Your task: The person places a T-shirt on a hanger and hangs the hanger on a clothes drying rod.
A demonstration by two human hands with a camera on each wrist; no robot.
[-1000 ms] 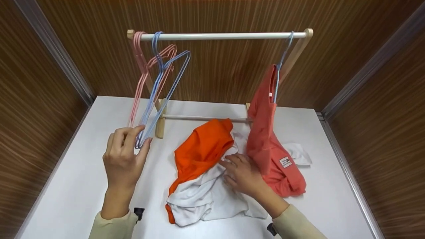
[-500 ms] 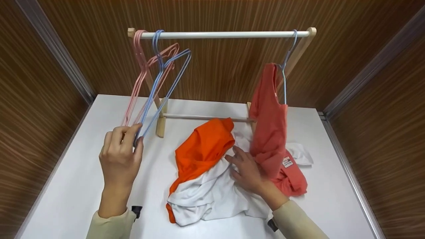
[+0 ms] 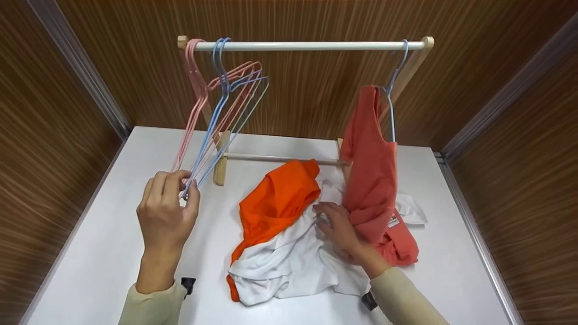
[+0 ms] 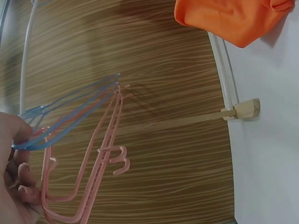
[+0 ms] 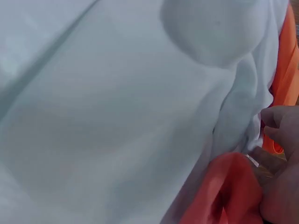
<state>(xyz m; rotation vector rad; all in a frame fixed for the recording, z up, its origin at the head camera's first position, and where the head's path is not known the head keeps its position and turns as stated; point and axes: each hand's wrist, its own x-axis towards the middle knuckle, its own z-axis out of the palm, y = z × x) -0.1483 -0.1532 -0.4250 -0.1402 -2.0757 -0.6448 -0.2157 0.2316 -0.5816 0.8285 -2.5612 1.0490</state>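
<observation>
My left hand (image 3: 167, 207) pinches the near lower ends of the blue hangers (image 3: 216, 117) between thumb and fingers. Pink hangers (image 3: 192, 122) hang beside them, with their lower ends close by my fingers in the left wrist view. My right hand (image 3: 338, 228) is down on the heap, fingers bent onto the upper part of a white garment (image 3: 298, 266); in the right wrist view its fingertips (image 5: 268, 116) are at a fold of this cloth. An orange garment (image 3: 277, 194) lies partly over the white one. A coral-red garment (image 3: 370, 171) hangs from a blue hanger just beyond my right hand.
A clothes rack with a white rail (image 3: 311, 46) and wooden legs (image 3: 220, 171) stands at the back of the white table (image 3: 90, 253). Another white cloth (image 3: 411, 210) shows behind the red garment. Wood-grain panels (image 3: 519, 113) enclose the back and sides.
The hanging red garment has swung right and turned its face toward me. My right hand has shifted slightly right and its fingers have bent in on the white garment. The left hand keeps its hold.
</observation>
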